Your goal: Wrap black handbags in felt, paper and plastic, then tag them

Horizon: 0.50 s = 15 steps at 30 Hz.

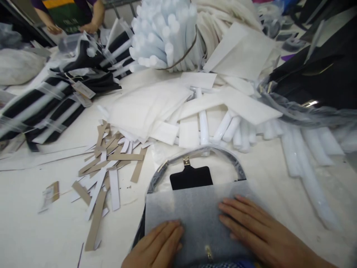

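A black bag lies at the bottom centre, its front covered by a thin translucent white sheet (195, 208). Its handle (158, 175), wrapped in clear plastic, arches above the sheet. Inside the arch a black flap (192, 178) with a gold-coloured clasp (186, 161) sticks out past the sheet's top edge. My left hand (158, 243) rests on the sheet's lower left, fingers stretched out and close together. On the right side my right hand (251, 227) lies flat on the sheet with its fingers extended. A small metal piece (208, 251) shows between the hands.
Brown and white paper strips (102, 167) are scattered left. White sheets (150, 108) and foam rolls (204, 126) lie ahead, below a bundle of white rods (167, 33). Black wrapped items (55, 100) sit left, a plastic-wrapped black bag (318, 78) right. A person (69, 15) stands across the table.
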Each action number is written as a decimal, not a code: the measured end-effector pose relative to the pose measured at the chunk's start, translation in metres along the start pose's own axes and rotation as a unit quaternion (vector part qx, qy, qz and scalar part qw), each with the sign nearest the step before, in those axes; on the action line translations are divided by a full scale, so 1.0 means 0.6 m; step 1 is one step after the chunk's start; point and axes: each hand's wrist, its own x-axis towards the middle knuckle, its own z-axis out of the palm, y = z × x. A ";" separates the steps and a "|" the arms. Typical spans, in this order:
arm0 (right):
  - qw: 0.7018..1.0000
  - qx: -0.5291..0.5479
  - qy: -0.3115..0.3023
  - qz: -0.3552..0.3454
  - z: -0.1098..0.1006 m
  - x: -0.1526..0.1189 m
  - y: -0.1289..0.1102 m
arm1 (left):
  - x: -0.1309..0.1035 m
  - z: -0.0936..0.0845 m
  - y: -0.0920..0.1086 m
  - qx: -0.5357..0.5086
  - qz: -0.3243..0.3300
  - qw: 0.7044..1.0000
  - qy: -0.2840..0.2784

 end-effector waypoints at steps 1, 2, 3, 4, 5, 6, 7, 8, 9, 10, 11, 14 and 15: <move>1.000 -0.012 0.000 0.021 0.000 0.007 0.003 | 0.014 0.001 -0.001 0.022 -0.006 1.000 0.011; 0.999 -0.024 -0.001 0.042 0.003 0.013 0.006 | 0.026 0.006 -0.001 0.045 -0.012 0.999 0.017; 0.998 -0.033 -0.004 0.059 0.006 0.018 0.007 | 0.035 0.013 -0.002 0.068 -0.017 0.997 0.017; 0.997 -0.039 -0.008 0.068 0.009 0.021 0.008 | 0.041 0.021 -0.003 0.086 -0.021 0.996 0.013; 0.996 -0.041 -0.012 0.073 0.013 0.024 0.009 | 0.044 0.029 -0.004 0.100 -0.029 0.995 0.007; 0.996 -0.040 -0.013 0.077 0.015 0.026 0.009 | 0.045 0.035 -0.004 0.108 -0.037 0.994 -0.001; 0.996 -0.038 -0.014 0.081 0.015 0.028 0.009 | 0.043 0.039 -0.005 0.107 -0.042 0.993 -0.008; 0.996 -0.032 -0.014 0.086 0.014 0.031 0.009 | 0.040 0.041 -0.005 0.101 -0.045 0.994 -0.010; 0.996 -0.023 -0.014 0.090 0.011 0.035 0.009 | 0.037 0.039 -0.004 0.092 -0.048 0.995 -0.007; 0.996 -0.011 -0.014 0.090 0.006 0.039 0.010 | 0.034 0.036 -0.004 0.083 -0.050 0.995 0.000; 0.996 0.003 -0.011 0.086 0.001 0.043 0.011 | 0.031 0.030 -0.003 0.073 -0.052 0.996 0.007; 0.997 0.050 0.004 0.055 -0.020 0.057 0.016 | 0.030 0.010 -0.002 0.023 -0.054 0.998 0.027; 0.997 0.065 0.014 0.047 -0.025 0.060 0.017 | 0.032 0.005 -0.001 -0.002 -0.055 0.998 0.032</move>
